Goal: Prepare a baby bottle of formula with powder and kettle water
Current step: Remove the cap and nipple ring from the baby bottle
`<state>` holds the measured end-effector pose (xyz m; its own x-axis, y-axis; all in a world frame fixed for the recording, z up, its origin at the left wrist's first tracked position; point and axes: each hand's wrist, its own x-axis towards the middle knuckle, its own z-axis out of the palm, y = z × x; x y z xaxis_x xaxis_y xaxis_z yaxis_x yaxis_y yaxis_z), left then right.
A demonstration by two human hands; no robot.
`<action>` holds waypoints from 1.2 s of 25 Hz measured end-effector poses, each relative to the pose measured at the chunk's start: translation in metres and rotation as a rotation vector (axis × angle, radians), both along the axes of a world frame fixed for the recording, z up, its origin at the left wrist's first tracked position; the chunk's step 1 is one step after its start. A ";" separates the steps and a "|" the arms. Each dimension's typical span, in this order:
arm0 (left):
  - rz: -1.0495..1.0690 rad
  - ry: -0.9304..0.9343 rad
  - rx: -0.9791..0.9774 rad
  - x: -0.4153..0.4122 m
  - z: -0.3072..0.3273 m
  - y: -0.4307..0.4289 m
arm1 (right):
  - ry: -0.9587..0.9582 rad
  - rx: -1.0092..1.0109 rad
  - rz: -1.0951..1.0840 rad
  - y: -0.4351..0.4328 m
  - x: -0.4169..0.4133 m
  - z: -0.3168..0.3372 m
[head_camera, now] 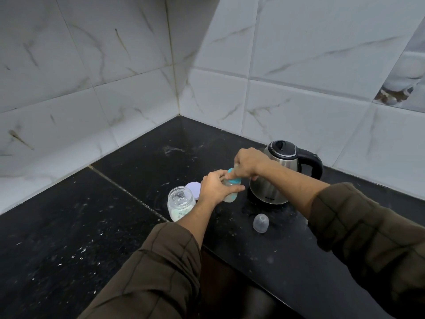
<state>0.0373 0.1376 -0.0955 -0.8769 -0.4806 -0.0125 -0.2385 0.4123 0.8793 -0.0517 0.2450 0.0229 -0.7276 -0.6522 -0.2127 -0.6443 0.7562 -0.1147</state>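
Observation:
A small clear baby bottle (231, 196) with a teal collar stands on the black counter (92, 226). My left hand (212, 188) grips its body. My right hand (247, 163) is curled over the bottle's top, pinching the teal ring and teat; the teat is mostly hidden by the fingers. Just left of the bottle stands an open glass jar (180, 203) holding white powder. Its pale lilac lid (193, 188) lies behind it. A steel kettle (280, 173) with a black lid and handle sits right behind my right hand.
A clear dome-shaped bottle cap (261, 223) lies on the counter in front of the kettle. White tiled walls meet in a corner behind. Specks of spilled powder dot the counter. The counter's front edge runs under my forearms.

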 end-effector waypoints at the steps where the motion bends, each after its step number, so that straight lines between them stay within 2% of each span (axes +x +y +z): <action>1: -0.011 -0.005 0.004 0.000 -0.001 -0.001 | -0.021 0.005 0.030 0.000 0.000 0.000; 4: -0.027 -0.007 0.020 0.000 -0.004 -0.001 | -0.073 0.051 0.157 0.000 0.003 0.003; 9: -0.013 0.015 -0.014 0.001 0.002 -0.001 | -0.091 -0.016 -0.012 0.001 0.003 0.002; 14: -0.021 -0.011 -0.010 0.001 -0.001 0.001 | -0.040 -0.054 0.119 0.005 0.003 0.006; 19: 0.137 -0.011 -0.012 0.003 -0.004 -0.005 | 0.024 -0.228 -0.087 0.029 -0.008 0.016; 24: 0.265 0.055 0.027 0.003 -0.005 0.000 | 0.040 0.009 -0.050 0.052 0.001 -0.028; 30: 0.220 0.046 0.052 0.005 -0.009 0.013 | -0.069 0.275 0.096 0.053 0.023 -0.079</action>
<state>0.0422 0.1503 -0.1046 -0.7511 -0.6601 -0.0049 -0.2769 0.3083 0.9101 -0.0282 0.2981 -0.0558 -0.6429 -0.6285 -0.4378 -0.7121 0.7009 0.0397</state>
